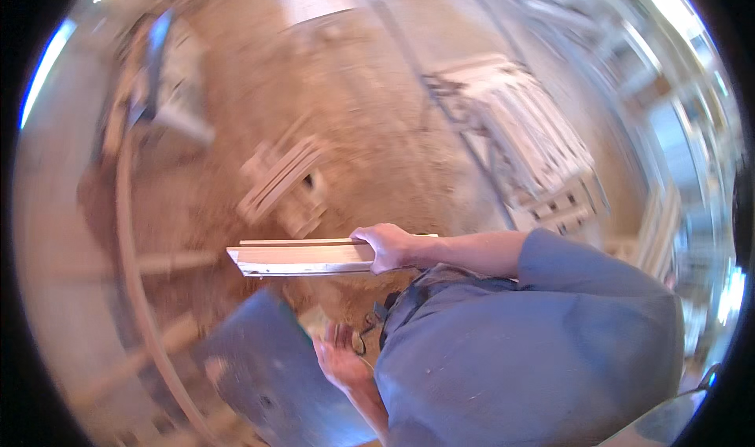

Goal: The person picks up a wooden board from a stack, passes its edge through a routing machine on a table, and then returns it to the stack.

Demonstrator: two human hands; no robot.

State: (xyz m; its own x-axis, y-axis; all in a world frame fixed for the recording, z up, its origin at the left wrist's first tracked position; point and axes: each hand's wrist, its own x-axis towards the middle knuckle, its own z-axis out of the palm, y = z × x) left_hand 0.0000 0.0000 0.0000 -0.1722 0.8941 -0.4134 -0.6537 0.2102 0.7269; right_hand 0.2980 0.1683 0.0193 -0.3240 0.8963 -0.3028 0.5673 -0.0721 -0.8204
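My right hand point(387, 247) is closed around a bundle of long, pale wooden strips point(303, 257). The strips lie roughly level, and their slanted, cut ends point left. A groove or gap runs along them, and my palm covers part of their length. Lower down, my left hand point(344, 364) is beside the edge of a blue-grey flat panel point(275, 372). A small reddish-brown shape point(339, 335) shows at its fingers, too blurred to name. Whether those fingers grip anything cannot be made out.
Beyond the strips, a small stack of wooden pieces point(283, 181) stands on the brown, dusty floor point(370, 117). A larger stack of slatted timber point(527, 125) is at the upper right, beside dark rails. A long curved-looking beam point(130, 242) runs down the left.
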